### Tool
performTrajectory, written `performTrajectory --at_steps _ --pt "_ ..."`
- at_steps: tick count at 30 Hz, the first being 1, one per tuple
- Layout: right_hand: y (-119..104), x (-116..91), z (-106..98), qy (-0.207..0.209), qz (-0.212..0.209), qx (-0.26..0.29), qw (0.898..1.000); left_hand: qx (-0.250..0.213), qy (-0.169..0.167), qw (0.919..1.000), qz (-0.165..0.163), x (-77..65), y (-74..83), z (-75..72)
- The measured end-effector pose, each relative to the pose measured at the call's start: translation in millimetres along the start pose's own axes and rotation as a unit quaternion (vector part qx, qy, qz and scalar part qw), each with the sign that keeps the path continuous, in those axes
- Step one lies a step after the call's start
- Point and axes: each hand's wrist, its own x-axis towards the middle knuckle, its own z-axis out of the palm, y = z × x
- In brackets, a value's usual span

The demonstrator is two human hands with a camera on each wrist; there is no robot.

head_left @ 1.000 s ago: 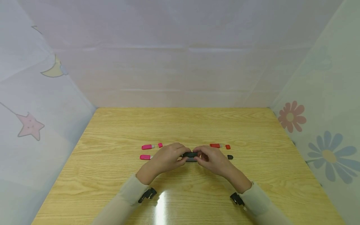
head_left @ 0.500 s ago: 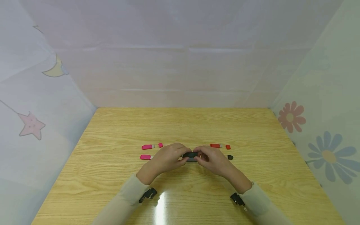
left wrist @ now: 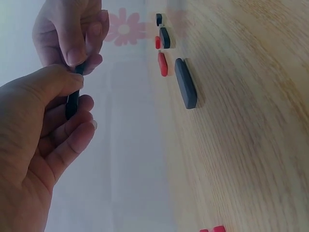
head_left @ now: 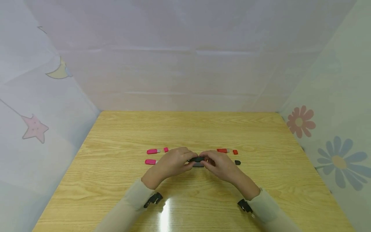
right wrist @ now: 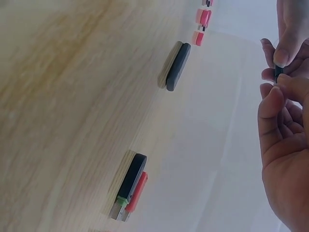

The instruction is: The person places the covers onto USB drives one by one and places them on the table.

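Both hands meet above the middle of the table around a small black USB stick (head_left: 196, 159). My left hand (head_left: 175, 162) pinches one end of it between thumb and fingers; in the left wrist view the stick (left wrist: 72, 102) looks slim and dark. The other end is pinched by my right hand (head_left: 220, 163), whose fingertips hide that part. The fingertips of the two hands nearly meet. Beneath them a dark grey capped USB stick (left wrist: 186, 85) lies on the table, and it shows in the right wrist view as well.
Left of the hands lie two pink USB sticks (head_left: 152, 151) and a pink cap (head_left: 166, 149). On the right are a red USB stick (head_left: 222, 150), a red cap (head_left: 235, 152), a black cap (head_left: 237, 162) and a black USB stick (right wrist: 131, 178) with its plug bare. Printed cloth walls surround the table.
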Motion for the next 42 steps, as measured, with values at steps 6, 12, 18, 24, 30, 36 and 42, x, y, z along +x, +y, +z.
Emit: performTrajectory --at_steps 6,12,18,24,30,36,42 --pt "-0.1 0.3 1.7 0.005 -0.01 -0.008 1.0 0.008 -0.015 0.9999 -0.002 1.8 0.6 -1.1" --pt "1.1 1.3 3.5 0.025 -0.025 -0.006 0.999 0.006 -0.011 0.9999 -0.002 3.5 0.6 -1.0" --pt "1.0 2.0 3.8 0.032 -0.023 -0.011 0.999 0.005 -0.009 0.9999 -0.002 5.4 1.4 -2.6" --pt "-0.9 2.2 1.9 0.022 -0.009 -0.017 1.0 0.0 -0.02 0.9998 -0.008 6.2 1.8 -4.2" --pt "-2.8 6.4 -0.9 0.026 -0.016 -0.032 0.999 -0.023 -0.016 0.999 -0.036 5.1 -0.2 -5.9" --pt "1.5 13.3 -1.6 0.031 0.005 -0.053 0.998 -0.037 -0.012 0.9958 -0.082 8.2 -6.4 -0.9" --pt "8.9 20.9 -1.8 0.03 0.025 -0.068 0.997 -0.046 -0.011 0.9933 -0.105 11.3 -15.2 6.4"
